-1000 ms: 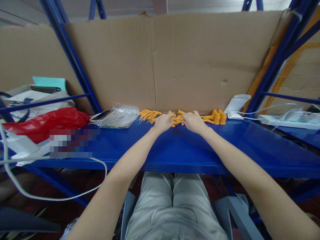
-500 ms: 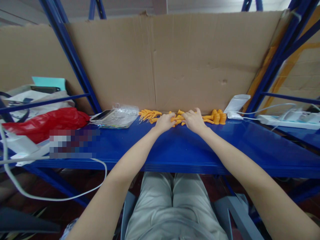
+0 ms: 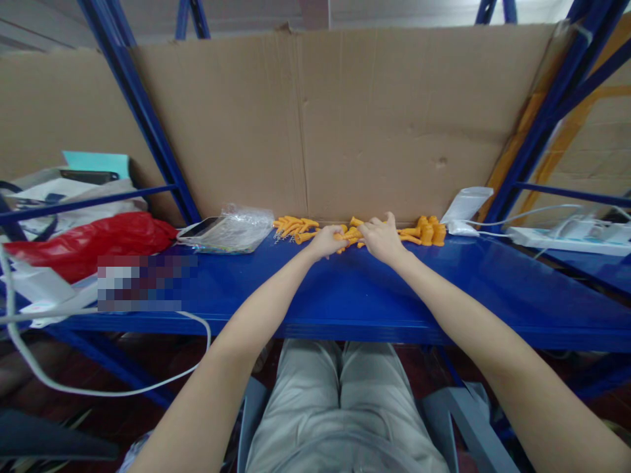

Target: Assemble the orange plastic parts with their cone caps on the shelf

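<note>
Your left hand (image 3: 325, 242) curls at the orange pieces (image 3: 353, 234); your right hand (image 3: 381, 239), partly spread, touches them; any pinch cannot be told.

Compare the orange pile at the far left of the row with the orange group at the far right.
Shape: pieces in the left pile look slim; those in the right group are stubbier.
Pose: the left pile lies slanted and overlapping; the right group stands upright, packed together.
Metal: silvery bits show by the left pile, none visible by the right group.
Shared: orange colour, same blue table.
</note>
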Demonstrator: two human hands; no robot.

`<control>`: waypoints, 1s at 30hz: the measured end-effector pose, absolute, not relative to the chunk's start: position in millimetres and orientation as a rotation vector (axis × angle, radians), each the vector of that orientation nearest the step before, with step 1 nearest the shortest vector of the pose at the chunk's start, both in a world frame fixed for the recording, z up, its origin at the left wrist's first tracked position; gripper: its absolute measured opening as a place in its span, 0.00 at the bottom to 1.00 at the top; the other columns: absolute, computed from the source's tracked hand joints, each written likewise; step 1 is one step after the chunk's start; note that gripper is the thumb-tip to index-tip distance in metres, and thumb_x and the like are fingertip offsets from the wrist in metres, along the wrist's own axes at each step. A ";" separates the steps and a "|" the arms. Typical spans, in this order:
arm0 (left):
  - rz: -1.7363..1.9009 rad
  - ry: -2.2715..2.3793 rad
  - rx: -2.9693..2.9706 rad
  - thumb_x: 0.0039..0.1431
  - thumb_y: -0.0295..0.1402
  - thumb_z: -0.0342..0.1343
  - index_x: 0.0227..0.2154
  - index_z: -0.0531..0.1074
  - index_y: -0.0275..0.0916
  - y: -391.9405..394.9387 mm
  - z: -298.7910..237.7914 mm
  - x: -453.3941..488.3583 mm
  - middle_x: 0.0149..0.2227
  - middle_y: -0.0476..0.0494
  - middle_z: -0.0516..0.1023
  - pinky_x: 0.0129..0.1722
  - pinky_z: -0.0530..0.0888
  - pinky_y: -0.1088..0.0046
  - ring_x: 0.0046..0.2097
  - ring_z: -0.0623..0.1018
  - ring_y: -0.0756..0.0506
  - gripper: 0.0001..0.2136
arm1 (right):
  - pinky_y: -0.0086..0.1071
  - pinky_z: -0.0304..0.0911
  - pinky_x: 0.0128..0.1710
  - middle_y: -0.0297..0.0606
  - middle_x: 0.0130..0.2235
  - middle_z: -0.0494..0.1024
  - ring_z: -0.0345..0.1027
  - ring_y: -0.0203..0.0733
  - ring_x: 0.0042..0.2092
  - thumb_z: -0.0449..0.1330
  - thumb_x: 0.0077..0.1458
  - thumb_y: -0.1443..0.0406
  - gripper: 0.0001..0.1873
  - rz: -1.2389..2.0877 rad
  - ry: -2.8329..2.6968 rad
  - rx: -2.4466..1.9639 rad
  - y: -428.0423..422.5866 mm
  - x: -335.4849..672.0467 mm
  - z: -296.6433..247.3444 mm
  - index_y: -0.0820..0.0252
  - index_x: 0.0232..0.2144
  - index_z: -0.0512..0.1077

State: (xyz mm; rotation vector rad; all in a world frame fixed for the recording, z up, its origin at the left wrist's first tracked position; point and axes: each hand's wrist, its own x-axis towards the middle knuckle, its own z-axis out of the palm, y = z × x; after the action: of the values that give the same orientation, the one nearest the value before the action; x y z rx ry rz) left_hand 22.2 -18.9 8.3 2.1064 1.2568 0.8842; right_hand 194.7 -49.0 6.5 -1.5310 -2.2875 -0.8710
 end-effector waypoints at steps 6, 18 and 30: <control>0.829 1.214 1.951 0.58 0.30 0.63 0.26 0.66 0.38 -20.8 10.7 21.6 0.18 0.55 0.70 0.16 0.61 0.81 0.16 0.63 0.56 0.10 | 0.58 0.44 0.59 0.52 0.45 0.81 0.66 0.54 0.49 0.50 0.64 0.68 0.16 -0.882 -2.277 -1.526 -48.5 194.8 6.7 0.63 0.49 0.75; 0.694 1.088 1.799 0.60 0.34 0.61 0.28 0.66 0.39 -15.4 10.2 14.0 0.19 0.56 0.70 0.15 0.58 0.80 0.14 0.59 0.57 0.10 | 0.57 0.40 0.61 0.50 0.44 0.80 0.64 0.52 0.48 0.45 0.64 0.71 0.20 -0.948 -2.255 -1.471 -48.4 195.1 6.3 0.62 0.49 0.74; 0.718 1.699 2.669 0.63 0.33 0.53 0.51 0.74 0.43 -25.5 9.0 18.5 0.47 0.39 0.81 0.50 0.73 0.63 0.52 0.79 0.37 0.15 | 0.54 0.44 0.60 0.54 0.46 0.81 0.70 0.55 0.49 0.53 0.66 0.61 0.18 -0.889 -2.349 -1.424 -37.7 211.6 -0.7 0.66 0.52 0.72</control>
State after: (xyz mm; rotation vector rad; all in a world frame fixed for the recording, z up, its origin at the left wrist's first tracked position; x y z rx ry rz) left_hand 18.5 -25.5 9.0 2.6687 1.6993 0.7178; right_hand 211.6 -37.7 -0.7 -1.4235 -2.3491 -0.8891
